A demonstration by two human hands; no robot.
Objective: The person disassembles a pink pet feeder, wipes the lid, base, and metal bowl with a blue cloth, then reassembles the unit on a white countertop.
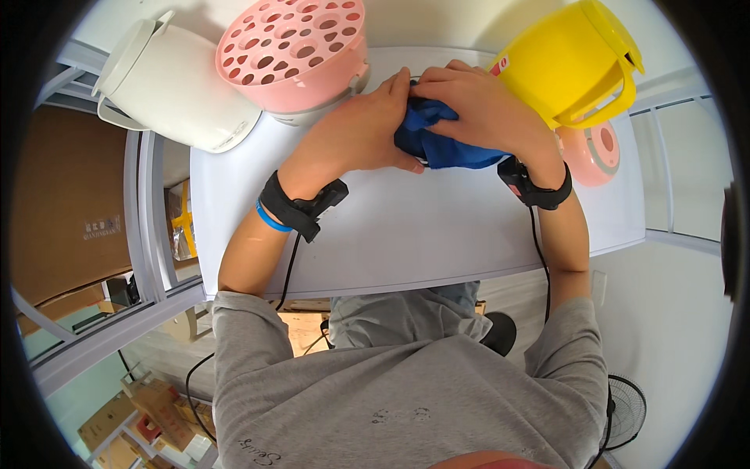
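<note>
At the far middle of the white table, my right hand (483,109) is closed on a blue cloth (449,148), its fingers curled over the top and the cloth hanging out below the palm. My left hand (367,129) is curled against the left side of the same spot, thumb low and fingers up at the back. Between the two hands sits something mostly hidden by the cloth and fingers; only a thin edge of it shows, so its kind cannot be told.
On the table (406,234), a white jug (172,90) and a pink holed basket (293,59) on a pale base stand at the back left. A yellow jug (566,66) is at the back right, beside a small round pink appliance (591,152). Wrist-strap cables (539,250) hang past the table's front edge.
</note>
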